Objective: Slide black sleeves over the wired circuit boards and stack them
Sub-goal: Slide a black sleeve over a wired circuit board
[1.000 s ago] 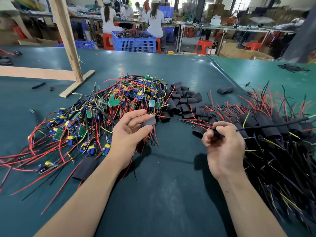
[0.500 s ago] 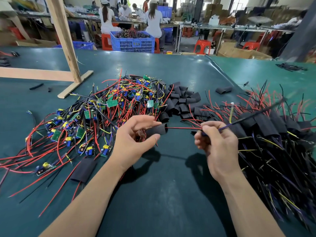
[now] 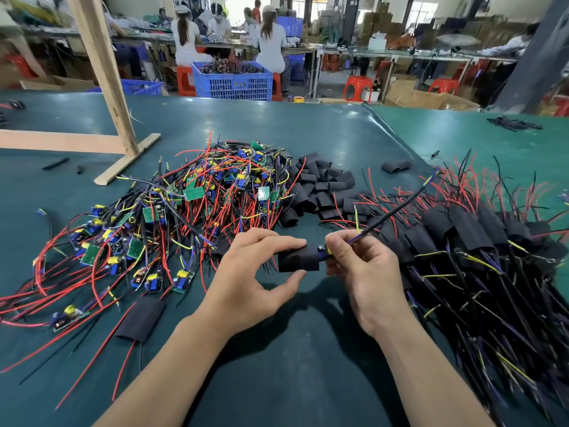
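Since the earlier frame, both hands have closed together and the board's red wires have been drawn in. Left hand [image 3: 249, 278] pinches the black sleeve [image 3: 298, 258] at centre frame, grip clamped; right hand [image 3: 366, 269] pinches the circuit board [image 3: 323, 251] at the sleeve's mouth. Sleeve looks soft and light, board stiff and probably fragile; hold its edges. Two loose sleeves lie apart; piled boards and sleeves are too many to count.
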Available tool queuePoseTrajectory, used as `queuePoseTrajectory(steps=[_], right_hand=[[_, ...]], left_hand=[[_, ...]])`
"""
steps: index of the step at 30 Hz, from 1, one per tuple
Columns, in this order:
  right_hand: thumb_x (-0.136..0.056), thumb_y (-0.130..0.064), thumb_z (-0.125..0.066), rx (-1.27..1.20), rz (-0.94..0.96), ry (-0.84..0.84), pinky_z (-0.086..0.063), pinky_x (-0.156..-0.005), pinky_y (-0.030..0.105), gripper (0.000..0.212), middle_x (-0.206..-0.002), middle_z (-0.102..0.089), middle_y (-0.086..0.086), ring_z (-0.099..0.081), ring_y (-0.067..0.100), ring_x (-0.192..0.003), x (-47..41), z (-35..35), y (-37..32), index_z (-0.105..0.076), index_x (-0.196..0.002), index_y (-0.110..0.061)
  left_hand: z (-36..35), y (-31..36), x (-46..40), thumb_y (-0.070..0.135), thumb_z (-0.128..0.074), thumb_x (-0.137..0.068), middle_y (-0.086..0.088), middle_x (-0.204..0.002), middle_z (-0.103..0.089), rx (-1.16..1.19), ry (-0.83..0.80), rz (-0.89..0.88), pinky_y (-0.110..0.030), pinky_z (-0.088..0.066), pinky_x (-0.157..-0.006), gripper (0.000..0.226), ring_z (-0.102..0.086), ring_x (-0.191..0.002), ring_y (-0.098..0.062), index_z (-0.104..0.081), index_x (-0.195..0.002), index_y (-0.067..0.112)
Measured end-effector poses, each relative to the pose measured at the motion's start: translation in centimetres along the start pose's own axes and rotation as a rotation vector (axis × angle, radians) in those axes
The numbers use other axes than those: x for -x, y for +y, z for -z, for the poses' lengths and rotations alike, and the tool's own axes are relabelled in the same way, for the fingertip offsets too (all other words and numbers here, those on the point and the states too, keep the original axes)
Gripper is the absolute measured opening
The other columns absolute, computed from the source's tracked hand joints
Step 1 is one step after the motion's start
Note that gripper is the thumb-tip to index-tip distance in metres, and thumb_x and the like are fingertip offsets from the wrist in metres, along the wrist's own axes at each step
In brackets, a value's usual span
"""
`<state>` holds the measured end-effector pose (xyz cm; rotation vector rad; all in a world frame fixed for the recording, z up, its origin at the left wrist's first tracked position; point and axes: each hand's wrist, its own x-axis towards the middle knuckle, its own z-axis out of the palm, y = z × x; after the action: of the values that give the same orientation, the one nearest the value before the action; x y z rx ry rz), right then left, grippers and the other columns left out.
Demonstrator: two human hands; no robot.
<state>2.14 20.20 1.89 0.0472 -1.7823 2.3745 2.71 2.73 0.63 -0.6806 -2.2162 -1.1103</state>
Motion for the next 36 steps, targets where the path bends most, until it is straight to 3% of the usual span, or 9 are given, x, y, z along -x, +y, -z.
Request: queuePoseTrajectory(steps=[5,8,14,18,25,28,30,33,36], right_hand=[[-0.071,-0.022,-0.074,-0.007,-0.021,-0.021,-0.056,-0.064,0.021,0.009,-0.074,-0.073,0.000,-0.066,0.013,-0.063,0.1,0.1,0.0,-0.077,-0.077,-0.016],[-0.079,-0.007,-0.072,0.003,-0.077,-0.084,-0.057,-0.070,0.023,0.013,-0.079,-0.075,0.004,-0.069,0.016,-0.069,0.2,0.0,0.0,-0.079,-0.083,-0.016],[-0.082,0.008,-0.070,0.056,-0.042,-0.052,-0.055,-0.063,0.020,0.021,-0.075,-0.073,0.002,-0.068,0.013,-0.068,0.5,-0.2,-0.1,-0.072,-0.087,-0.011],[-0.079,0.004,-0.073,0.070,-0.074,-0.023,-0.055,-0.064,0.020,0.023,-0.071,-0.073,0.003,-0.067,0.013,-0.063,0.4,-0.2,-0.1,-0.077,-0.069,-0.016],[-0.082,-0.006,-0.071,0.066,-0.118,-0.066,-0.054,-0.054,0.023,0.010,-0.076,-0.071,-0.003,-0.063,0.010,-0.065,0.5,-0.1,-0.1,-0.077,-0.074,-0.008],[-0.081,-0.026,-0.069,0.026,-0.195,-0.172,-0.053,-0.056,0.023,0.022,-0.086,-0.076,0.007,-0.068,0.016,-0.071,0.9,-0.5,-0.3,-0.078,-0.084,-0.007],[-0.082,-0.030,-0.067,0.051,-0.204,-0.214,-0.051,-0.058,0.023,0.027,-0.093,-0.075,0.017,-0.068,0.020,-0.079,1.2,-0.9,-0.3,-0.077,-0.089,-0.006],[-0.079,-0.031,-0.068,0.048,-0.195,-0.166,-0.051,-0.058,0.025,0.026,-0.092,-0.073,0.021,-0.065,0.021,-0.078,1.2,-1.2,-0.2,-0.077,-0.085,-0.008],[-0.078,-0.031,-0.067,-0.026,-0.194,-0.106,-0.051,-0.054,0.025,0.018,-0.083,-0.074,0.009,-0.066,0.017,-0.070,1.1,-1.3,-0.5,-0.079,-0.077,-0.017]], left_hand=[[-0.2,-0.3,-0.1,0.009,-0.080,-0.077,0.004,-0.109,-0.070,0.052,-0.012,-0.020,-0.044,-0.052,-0.090,0.038,-0.065,-0.103,-0.018,-0.069,-0.114,0.010],[-0.1,-0.3,-0.1,0.009,-0.078,-0.078,0.007,-0.110,-0.070,0.080,0.033,0.009,-0.040,-0.052,-0.092,0.037,-0.066,-0.105,-0.013,-0.069,-0.113,0.011],[-0.2,-0.2,0.1,0.003,-0.076,-0.080,0.006,-0.117,-0.069,0.142,-0.002,-0.009,-0.030,-0.049,-0.100,0.036,-0.064,-0.113,-0.010,-0.067,-0.114,0.011],[-0.3,-0.2,0.0,0.003,-0.075,-0.082,0.002,-0.119,-0.068,0.140,0.009,-0.044,-0.029,-0.048,-0.101,0.033,-0.063,-0.115,-0.009,-0.067,-0.113,0.010],[-0.4,-0.3,0.1,0.001,-0.077,-0.081,0.003,-0.120,-0.068,0.127,0.013,-0.073,-0.029,-0.050,-0.099,0.036,-0.064,-0.114,-0.009,-0.066,-0.113,0.012],[-0.4,0.0,0.0,0.002,-0.076,-0.081,0.004,-0.120,-0.068,0.126,-0.001,-0.093,-0.029,-0.050,-0.099,0.040,-0.063,-0.115,-0.009,-0.064,-0.116,0.018],[-0.4,0.1,0.0,0.001,-0.076,-0.081,0.003,-0.120,-0.068,0.123,0.002,-0.093,-0.029,-0.049,-0.099,0.039,-0.063,-0.115,-0.009,-0.066,-0.115,0.017],[-0.4,0.0,-0.1,0.002,-0.079,-0.079,0.001,-0.117,-0.069,0.104,0.039,-0.058,-0.034,-0.052,-0.096,0.038,-0.065,-0.112,-0.011,-0.067,-0.114,0.008],[-0.2,0.0,-0.1,0.003,-0.081,-0.078,0.001,-0.115,-0.070,0.102,0.074,-0.029,-0.036,-0.053,-0.095,0.041,-0.066,-0.109,-0.012,-0.067,-0.116,0.006]])
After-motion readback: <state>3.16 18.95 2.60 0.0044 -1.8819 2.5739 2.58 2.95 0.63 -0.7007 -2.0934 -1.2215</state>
